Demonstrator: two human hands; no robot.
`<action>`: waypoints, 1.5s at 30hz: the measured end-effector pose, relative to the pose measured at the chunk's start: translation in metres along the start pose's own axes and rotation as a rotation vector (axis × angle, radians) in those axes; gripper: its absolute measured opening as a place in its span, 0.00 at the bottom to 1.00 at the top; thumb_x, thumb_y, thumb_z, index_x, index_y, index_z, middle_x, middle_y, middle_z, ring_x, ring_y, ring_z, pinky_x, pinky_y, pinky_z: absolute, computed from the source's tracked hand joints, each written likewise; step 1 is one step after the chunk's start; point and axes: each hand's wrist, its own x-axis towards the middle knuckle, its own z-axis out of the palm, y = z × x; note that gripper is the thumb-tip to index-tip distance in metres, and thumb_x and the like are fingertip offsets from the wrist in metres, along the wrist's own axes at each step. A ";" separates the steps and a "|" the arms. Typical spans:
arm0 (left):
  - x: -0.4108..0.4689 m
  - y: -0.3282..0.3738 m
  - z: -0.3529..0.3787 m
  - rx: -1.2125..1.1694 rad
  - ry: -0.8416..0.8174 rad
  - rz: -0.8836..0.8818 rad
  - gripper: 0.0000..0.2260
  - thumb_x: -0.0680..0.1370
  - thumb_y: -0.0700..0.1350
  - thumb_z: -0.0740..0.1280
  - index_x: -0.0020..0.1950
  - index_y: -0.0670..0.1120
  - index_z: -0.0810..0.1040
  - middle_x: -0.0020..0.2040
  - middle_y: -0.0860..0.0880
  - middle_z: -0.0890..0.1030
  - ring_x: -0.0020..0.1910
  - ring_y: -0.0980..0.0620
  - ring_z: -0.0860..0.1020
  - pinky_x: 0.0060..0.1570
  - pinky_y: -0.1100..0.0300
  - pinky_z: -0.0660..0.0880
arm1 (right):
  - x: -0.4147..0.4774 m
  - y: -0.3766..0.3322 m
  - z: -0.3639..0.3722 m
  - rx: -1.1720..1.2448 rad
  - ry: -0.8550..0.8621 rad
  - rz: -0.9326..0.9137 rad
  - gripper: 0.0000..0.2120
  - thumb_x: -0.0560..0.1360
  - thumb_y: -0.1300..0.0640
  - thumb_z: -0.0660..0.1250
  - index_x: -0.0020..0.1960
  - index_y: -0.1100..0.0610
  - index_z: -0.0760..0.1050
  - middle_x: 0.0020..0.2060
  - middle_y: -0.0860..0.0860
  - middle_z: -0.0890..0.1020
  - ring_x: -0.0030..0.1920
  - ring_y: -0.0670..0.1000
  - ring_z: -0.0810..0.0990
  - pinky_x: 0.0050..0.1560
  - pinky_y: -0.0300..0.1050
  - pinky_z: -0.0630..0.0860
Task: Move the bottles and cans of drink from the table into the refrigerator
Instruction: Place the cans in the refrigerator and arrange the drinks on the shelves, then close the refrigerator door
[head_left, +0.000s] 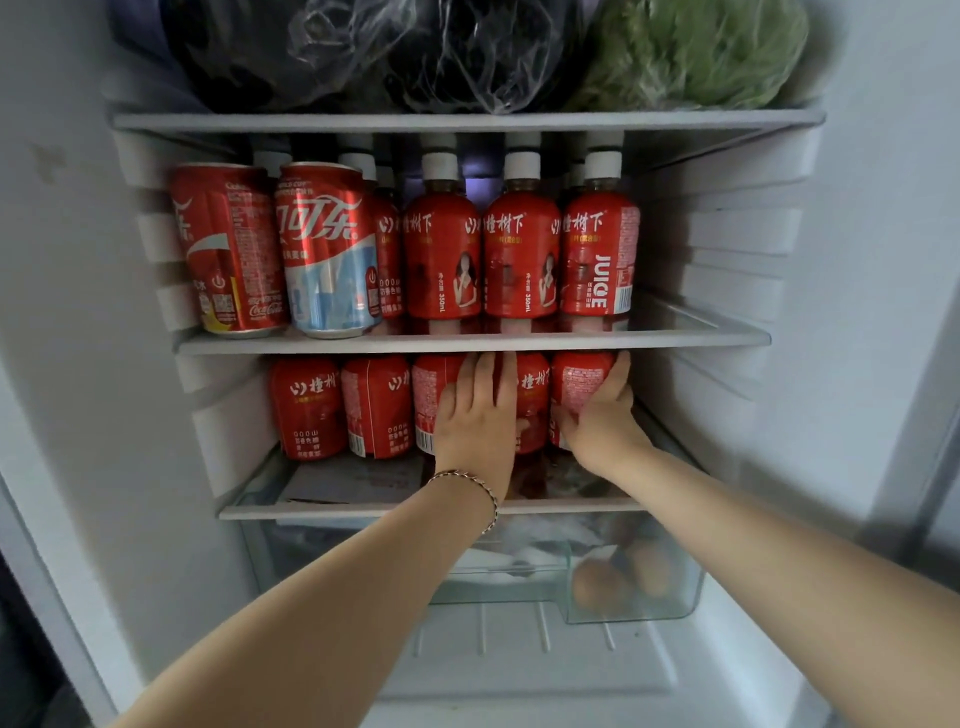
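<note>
Inside the open refrigerator, the middle shelf (467, 344) carries two red cola cans (228, 249) at the left and red juice bottles (522, 249) with white caps to their right. A row of the same red juice bottles (306, 405) stands on the lower shelf (363, 508). My left hand (478, 415), a bracelet at its wrist, lies with straight fingers against the front of a middle bottle (534, 395) in that row. At the row's right end, my right hand (602, 410) grips the last bottle (579, 379), thumb at the front and fingers round its right side.
The top shelf holds a dark plastic bag (363, 52) and bagged green leaves (691, 52). A clear drawer (675, 608) below the lower shelf contains round brown items. Ribbed white walls close in on both sides of the shelves.
</note>
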 end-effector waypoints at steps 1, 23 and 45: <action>0.000 0.000 0.000 0.001 -0.016 -0.007 0.39 0.54 0.58 0.80 0.62 0.45 0.78 0.55 0.46 0.81 0.54 0.48 0.80 0.48 0.55 0.78 | 0.004 -0.002 0.001 -0.021 -0.006 0.046 0.47 0.77 0.52 0.65 0.74 0.50 0.27 0.76 0.57 0.47 0.69 0.59 0.67 0.65 0.54 0.69; -0.045 -0.003 -0.121 -0.106 -0.688 0.054 0.13 0.79 0.47 0.59 0.58 0.41 0.76 0.57 0.44 0.78 0.56 0.45 0.77 0.48 0.57 0.71 | -0.144 -0.036 -0.075 -0.674 -0.373 -0.151 0.13 0.76 0.51 0.63 0.52 0.61 0.76 0.39 0.53 0.75 0.41 0.54 0.75 0.38 0.41 0.69; -0.233 0.186 -0.319 -0.459 -0.530 0.316 0.10 0.78 0.47 0.56 0.42 0.45 0.74 0.35 0.50 0.74 0.39 0.47 0.75 0.38 0.61 0.68 | -0.486 0.088 -0.380 -0.738 0.929 -0.041 0.13 0.72 0.57 0.62 0.51 0.63 0.79 0.43 0.60 0.81 0.49 0.62 0.78 0.51 0.52 0.73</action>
